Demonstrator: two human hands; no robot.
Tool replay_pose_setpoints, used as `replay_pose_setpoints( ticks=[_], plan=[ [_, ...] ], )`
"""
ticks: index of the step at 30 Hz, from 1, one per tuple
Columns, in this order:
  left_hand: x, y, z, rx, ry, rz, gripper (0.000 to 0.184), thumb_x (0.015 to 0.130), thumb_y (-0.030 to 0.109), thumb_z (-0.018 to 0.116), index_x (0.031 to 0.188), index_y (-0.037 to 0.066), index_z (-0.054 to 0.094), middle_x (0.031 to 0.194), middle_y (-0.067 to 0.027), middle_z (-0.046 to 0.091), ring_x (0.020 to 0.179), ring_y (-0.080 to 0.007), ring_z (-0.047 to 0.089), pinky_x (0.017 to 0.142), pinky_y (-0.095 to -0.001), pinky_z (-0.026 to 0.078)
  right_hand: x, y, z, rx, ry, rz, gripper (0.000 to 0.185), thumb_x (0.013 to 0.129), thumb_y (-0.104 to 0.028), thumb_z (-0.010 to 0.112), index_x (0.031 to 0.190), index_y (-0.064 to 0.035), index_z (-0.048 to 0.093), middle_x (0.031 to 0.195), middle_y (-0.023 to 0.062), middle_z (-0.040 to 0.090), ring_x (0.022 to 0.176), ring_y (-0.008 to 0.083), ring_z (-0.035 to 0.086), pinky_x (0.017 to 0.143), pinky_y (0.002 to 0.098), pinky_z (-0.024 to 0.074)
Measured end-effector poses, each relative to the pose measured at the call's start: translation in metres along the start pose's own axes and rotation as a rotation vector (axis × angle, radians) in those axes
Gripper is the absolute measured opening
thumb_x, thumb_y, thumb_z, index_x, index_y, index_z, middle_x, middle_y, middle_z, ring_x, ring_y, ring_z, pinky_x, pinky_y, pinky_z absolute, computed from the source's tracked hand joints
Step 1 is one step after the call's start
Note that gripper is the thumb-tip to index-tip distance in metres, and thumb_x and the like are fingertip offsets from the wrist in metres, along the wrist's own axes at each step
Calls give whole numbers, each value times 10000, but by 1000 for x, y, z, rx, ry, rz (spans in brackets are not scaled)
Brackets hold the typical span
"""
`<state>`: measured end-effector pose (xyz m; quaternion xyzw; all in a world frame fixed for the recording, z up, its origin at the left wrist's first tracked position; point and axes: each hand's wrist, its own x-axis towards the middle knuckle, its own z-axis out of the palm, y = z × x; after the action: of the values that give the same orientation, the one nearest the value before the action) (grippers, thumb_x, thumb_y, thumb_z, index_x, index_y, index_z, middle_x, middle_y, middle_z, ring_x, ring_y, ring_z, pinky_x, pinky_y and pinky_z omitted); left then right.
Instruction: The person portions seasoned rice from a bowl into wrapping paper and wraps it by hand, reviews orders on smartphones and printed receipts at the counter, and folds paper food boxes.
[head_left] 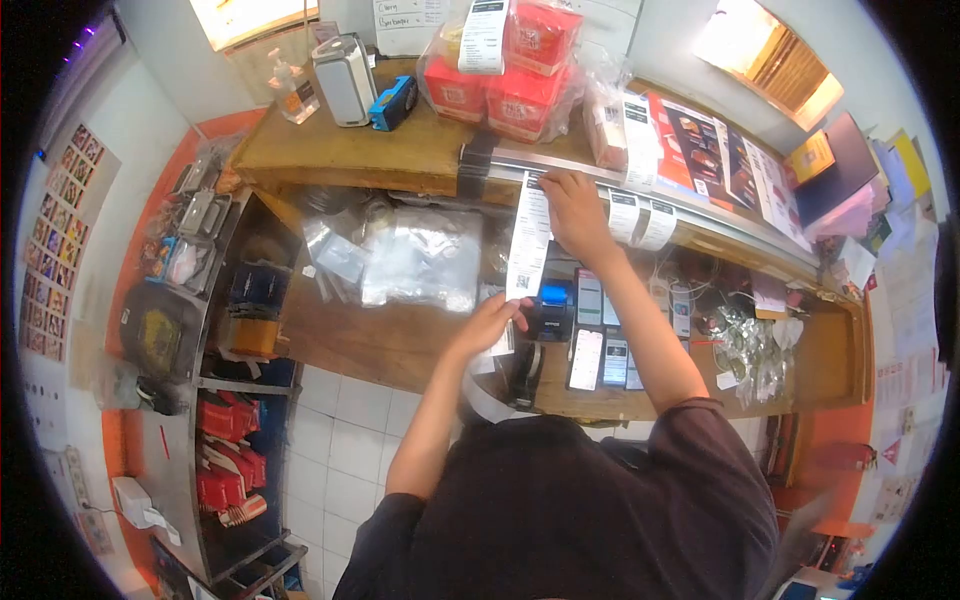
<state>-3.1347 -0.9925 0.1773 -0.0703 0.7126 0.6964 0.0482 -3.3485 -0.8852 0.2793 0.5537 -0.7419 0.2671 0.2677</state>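
Observation:
A long white printed receipt point(529, 240) hangs upright below a metal ticket rail point(580, 172) along the upper shelf's edge. My right hand point(577, 215) grips the receipt's top end against the rail, fingers bent. Lower down, my left hand point(488, 325) pinches its bottom end, just below the printed square code. More receipts point(638, 218) hang from the same rail, right of my right hand. Near my left hand stands a small dark printer point(552, 322) with a blue part on top. Several phones point(586, 358) lie beside it under my right forearm.
Red boxes in clear plastic point(520, 100) stand on the upper shelf point(340, 160), beside a blue tape dispenser point(394, 103). Clear plastic bags point(425, 258) lie on the counter at left, small filled packets point(755, 350) at right. A side rack point(215, 420) holds red packs.

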Motion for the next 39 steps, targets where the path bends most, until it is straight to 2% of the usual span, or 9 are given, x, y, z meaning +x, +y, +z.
replay_pose_setpoints(
  ticks=[7,12,18,21,22,26,27,34,39],
  plan=[
    [-56,-6,-6,178,376,-34,696,816,-1,585,1418,154,271,1118,-85,511,1024,-207,565,906,-381,476,2,-10,-9,-115,-11,41,305,822,-36,523,1105,17,622,1043,170,557,997,343,532,861,422,416],
    [-123,9,-10,-76,463,79,652,745,-138,645,1301,126,429,1167,-84,465,1076,-184,567,817,-284,525,-3,-8,-6,-65,14,82,343,787,-20,523,1118,16,606,1079,183,542,1010,356,518,864,442,411],
    [-181,33,5,-240,634,177,539,791,-58,754,1236,56,470,1075,-80,613,1014,-146,626,817,-289,551,-25,-92,-33,171,64,302,271,893,-107,565,1137,9,590,1137,215,533,1037,405,521,876,500,428],
    [-198,30,19,-122,689,183,499,804,-1,774,1219,49,501,1053,-82,662,996,-141,652,849,-319,552,-56,-168,-47,934,-678,360,385,927,-156,660,1260,15,571,1217,152,624,1067,193,616,905,340,497],
    [-207,40,26,-70,682,175,471,814,39,782,1205,48,520,1067,-84,665,1013,-146,652,864,-328,548,-78,-185,-27,1331,-764,382,528,907,-339,706,1283,7,574,1197,157,651,1116,236,604,957,388,479],
    [-236,36,41,-178,758,305,425,847,155,782,1193,23,574,1120,-75,645,1048,-172,616,917,-329,492,-70,-235,-33,1207,-918,390,293,867,-58,719,1139,34,657,993,82,703,905,130,639,789,276,517],
    [-236,3,42,67,864,382,430,849,133,763,1219,31,570,1109,-78,646,1028,-180,613,901,-340,488,-69,-233,-28,1212,-985,380,228,852,-34,722,1065,34,676,954,65,699,864,106,625,765,244,503],
    [-301,-18,97,150,975,103,370,849,122,694,1182,-7,599,1061,-169,673,982,-260,647,846,-380,508,-79,-237,-3,1321,-995,238,123,893,-19,674,998,28,629,815,45,638,716,69,555,662,203,443],
    [-339,-12,120,171,1086,-26,320,890,177,655,1144,-16,626,1077,-194,673,986,-299,644,850,-400,504,-61,-256,-22,1103,-943,98,166,895,-78,683,999,45,644,848,50,646,795,107,577,743,259,468]
  ],
)
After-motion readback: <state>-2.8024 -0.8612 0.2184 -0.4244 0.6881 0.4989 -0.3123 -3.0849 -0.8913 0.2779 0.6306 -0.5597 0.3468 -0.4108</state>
